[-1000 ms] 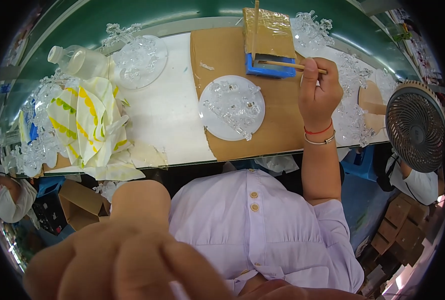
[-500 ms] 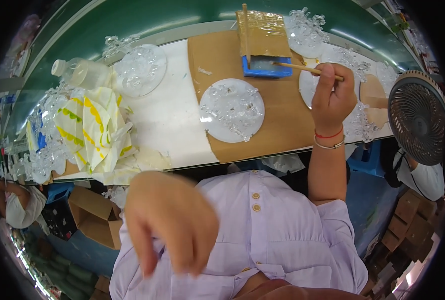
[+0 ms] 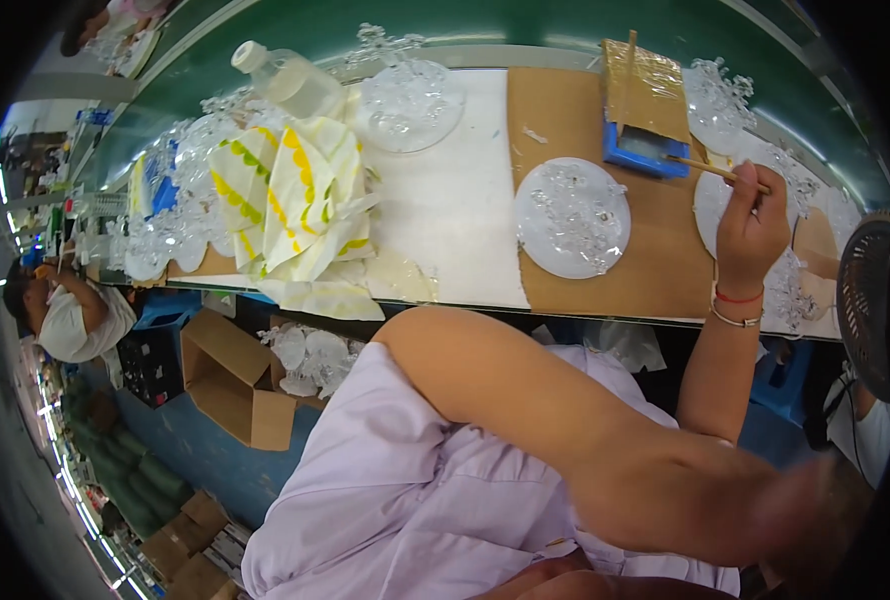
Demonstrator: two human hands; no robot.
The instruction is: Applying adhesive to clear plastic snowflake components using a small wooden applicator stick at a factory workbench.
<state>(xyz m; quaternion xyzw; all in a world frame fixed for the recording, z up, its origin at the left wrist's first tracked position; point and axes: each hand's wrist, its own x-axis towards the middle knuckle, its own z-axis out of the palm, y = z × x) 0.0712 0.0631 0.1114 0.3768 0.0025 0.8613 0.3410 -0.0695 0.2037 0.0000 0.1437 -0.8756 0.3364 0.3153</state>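
Pinched in my right hand (image 3: 753, 238) is a thin wooden stick (image 3: 717, 171), its tip at the opening of a small blue tray (image 3: 648, 163). A tan taped cover (image 3: 655, 95) sits over the tray's far part, and a second wooden stick (image 3: 628, 80) stands upright there. Left of that hand, a round white disc with clear plastic pieces (image 3: 573, 218) lies on brown cardboard (image 3: 665, 255). Another white disc (image 3: 708, 208) is partly hidden behind the right hand. My left arm crosses my body; the left hand (image 3: 800, 515) is smeared by motion at the lower right, its fingers unreadable.
A crumpled yellow-green patterned cloth (image 3: 300, 200) lies on the table's left, beside a capped clear bottle (image 3: 290, 80). More clear plastic pieces (image 3: 410, 105) stand behind. A dark fan (image 3: 870, 300) is at the right edge. Below are an open carton (image 3: 230, 375) and another person (image 3: 90, 315).
My left hand has swung from in front of my body to the lower right. The view has turned, shifting the table rightward. The right hand still holds the stick at the tray.
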